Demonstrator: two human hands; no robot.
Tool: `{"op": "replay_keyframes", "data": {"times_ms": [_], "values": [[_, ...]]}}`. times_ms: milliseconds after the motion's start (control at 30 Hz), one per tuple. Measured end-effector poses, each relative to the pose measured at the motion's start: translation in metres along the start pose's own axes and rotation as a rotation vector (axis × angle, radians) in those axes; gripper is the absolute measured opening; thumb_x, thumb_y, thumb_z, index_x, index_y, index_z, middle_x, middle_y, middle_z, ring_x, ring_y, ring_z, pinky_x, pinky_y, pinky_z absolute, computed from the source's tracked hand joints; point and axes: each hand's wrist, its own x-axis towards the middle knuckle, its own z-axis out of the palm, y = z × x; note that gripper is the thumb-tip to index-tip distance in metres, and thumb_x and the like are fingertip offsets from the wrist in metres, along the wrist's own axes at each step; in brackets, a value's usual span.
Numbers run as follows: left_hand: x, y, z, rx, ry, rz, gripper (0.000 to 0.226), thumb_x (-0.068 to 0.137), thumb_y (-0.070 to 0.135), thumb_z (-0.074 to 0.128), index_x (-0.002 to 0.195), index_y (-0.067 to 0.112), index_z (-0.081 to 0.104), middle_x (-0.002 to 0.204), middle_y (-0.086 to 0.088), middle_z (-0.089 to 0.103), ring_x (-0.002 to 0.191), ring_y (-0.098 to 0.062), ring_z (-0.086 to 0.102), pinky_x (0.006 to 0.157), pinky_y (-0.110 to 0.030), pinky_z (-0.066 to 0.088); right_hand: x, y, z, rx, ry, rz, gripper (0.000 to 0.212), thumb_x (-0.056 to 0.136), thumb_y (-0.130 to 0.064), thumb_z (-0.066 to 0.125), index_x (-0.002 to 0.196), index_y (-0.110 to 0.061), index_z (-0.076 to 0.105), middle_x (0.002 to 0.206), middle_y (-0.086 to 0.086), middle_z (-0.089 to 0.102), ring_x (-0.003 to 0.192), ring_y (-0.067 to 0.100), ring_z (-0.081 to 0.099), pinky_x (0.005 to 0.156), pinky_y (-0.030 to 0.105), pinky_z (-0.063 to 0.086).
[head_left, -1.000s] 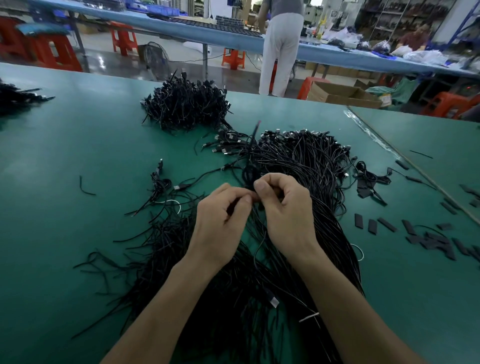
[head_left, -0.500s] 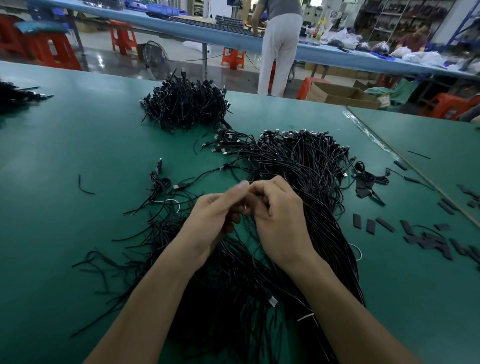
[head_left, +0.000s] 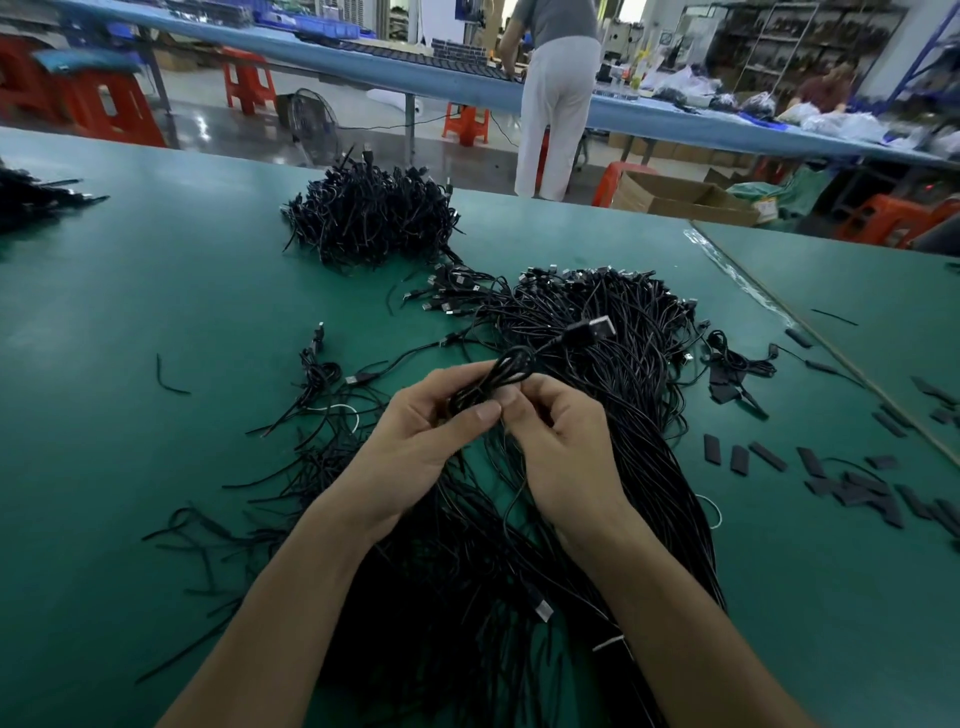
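Head view: vs 0.5 s ago, USB cable (head_left: 501, 375) now bunched into small coil between hands, and USB-A plug (head_left: 597, 328) newly sticks out up-right past fingers (head_left: 480, 414). Left hand (head_left: 415, 447) grips coil's left side, fingers curled round it. Right hand (head_left: 563, 452) pinches coil's right side. Coil held above big cable bundle (head_left: 649, 415) on green counter (head_left: 156, 291). Cable thin, black, glossy. Plug black, silver metal tip. Loose tail drops between hands.

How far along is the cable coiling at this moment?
Done: a heap of coiled cables sits at the far side. In hand: the left hand and right hand pinch one looped cable, its plug raised. Left: the big loose bundle under the hands, so probably most remains.
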Motion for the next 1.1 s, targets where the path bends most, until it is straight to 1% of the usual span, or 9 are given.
{"op": "replay_keyframes", "data": {"times_ms": [100, 300, 433, 533, 667, 833, 933, 1033, 1100], "values": [[0.000, -0.003, -0.005, 0.056, -0.034, 0.101, 0.028, 0.087, 0.011, 0.068, 0.114, 0.014, 0.071, 0.116, -0.025, 0.061, 0.106, -0.016, 0.063, 0.092, -0.022, 0.049, -0.003, -0.001, 0.002, 0.216, -0.078, 0.098, 0.030, 0.100, -0.009, 0.053, 0.081, -0.021, 0.073, 0.078, -0.007, 0.072, 0.080, 0.006, 0.067, 0.076, 0.025, 0.054], [-0.001, 0.005, -0.022, 0.052, -0.227, 0.065, 0.027, 0.078, 0.026, 0.081, 0.104, 0.033, 0.078, 0.108, 0.007, 0.058, 0.110, -0.014, 0.054, 0.096, -0.026, 0.046, -0.005, -0.007, -0.003, 0.436, -0.227, 0.370, 0.016, 0.084, -0.021, 0.065, 0.071, -0.022, 0.074, 0.070, -0.005, 0.058, 0.061, 0.005, 0.049, 0.054, 0.020, 0.035], [-0.001, 0.008, -0.033, 0.225, -0.257, -0.051, 0.035, 0.081, 0.010, 0.075, 0.105, 0.035, 0.079, 0.106, 0.008, 0.060, 0.107, -0.008, 0.057, 0.095, -0.022, 0.046, -0.004, -0.001, -0.007, 0.473, -0.274, 0.586, 0.053, 0.101, -0.002, 0.046, 0.058, -0.021, 0.072, 0.060, -0.006, 0.056, 0.053, 0.006, 0.047, 0.045, 0.018, 0.030], [-0.001, 0.008, -0.029, 0.264, -0.182, -0.066, 0.036, 0.075, 0.012, 0.075, 0.106, 0.030, 0.079, 0.098, 0.001, 0.071, 0.092, -0.011, 0.065, 0.082, -0.019, 0.052, -0.001, 0.006, -0.009, 0.433, -0.173, 0.634, 0.027, 0.097, -0.009, 0.058, 0.072, -0.016, 0.067, 0.062, -0.005, 0.050, 0.051, 0.006, 0.046, 0.043, 0.019, 0.029], [0.004, 0.000, -0.032, 0.342, 0.117, -0.130, 0.028, 0.078, 0.017, 0.080, 0.103, 0.029, 0.078, 0.079, -0.001, 0.076, 0.062, -0.015, 0.068, 0.047, -0.022, 0.052, 0.004, 0.016, -0.020, -0.166, -0.067, 0.435, 0.020, 0.098, -0.035, 0.060, 0.093, -0.019, 0.070, 0.064, -0.016, 0.057, 0.059, 0.000, 0.053, 0.051, 0.017, 0.039], [0.012, -0.021, -0.062, 0.455, 0.622, -0.047, 0.024, 0.092, 0.015, 0.070, 0.117, 0.016, 0.071, 0.071, 0.001, 0.074, 0.057, -0.010, 0.070, 0.047, -0.025, 0.055, -0.007, 0.038, -0.033, -1.253, -0.153, 0.294, 0.032, 0.102, -0.042, 0.046, 0.123, -0.019, 0.055, 0.118, 0.002, 0.054, 0.104, 0.020, 0.055, 0.085, 0.036, 0.051], [0.014, -0.030, -0.078, 0.472, 0.758, -0.068, 0.040, 0.099, 0.013, 0.060, 0.139, 0.012, 0.057, 0.086, 0.005, 0.067, 0.058, -0.005, 0.069, 0.063, -0.037, 0.062, -0.012, 0.049, -0.029, -1.376, -0.162, 0.302, 0.030, 0.103, -0.036, 0.046, 0.123, -0.013, 0.050, 0.129, 0.010, 0.047, 0.115, 0.027, 0.047, 0.087, 0.033, 0.049], [0.013, -0.037, -0.081, 0.628, 0.752, -0.117, 0.032, 0.101, 0.013, 0.054, 0.130, 0.026, 0.061, 0.091, 0.015, 0.059, 0.069, -0.015, 0.071, 0.064, -0.023, 0.052, -0.011, 0.050, -0.025, -1.384, -0.152, 0.268, 0.017, 0.101, -0.024, 0.052, 0.114, -0.012, 0.050, 0.121, 0.008, 0.053, 0.110, 0.025, 0.050, 0.081, 0.030, 0.047], [0.010, -0.038, -0.079, 0.752, 0.707, -0.162, 0.032, 0.100, 0.013, 0.055, 0.130, 0.023, 0.060, 0.090, 0.014, 0.057, 0.066, -0.004, 0.055, 0.066, -0.018, 0.040, -0.010, 0.048, -0.023, -1.408, -0.173, 0.248, 0.012, 0.100, -0.019, 0.054, 0.110, -0.013, 0.050, 0.114, 0.006, 0.056, 0.106, 0.023, 0.052, 0.080, 0.030, 0.046]]}}
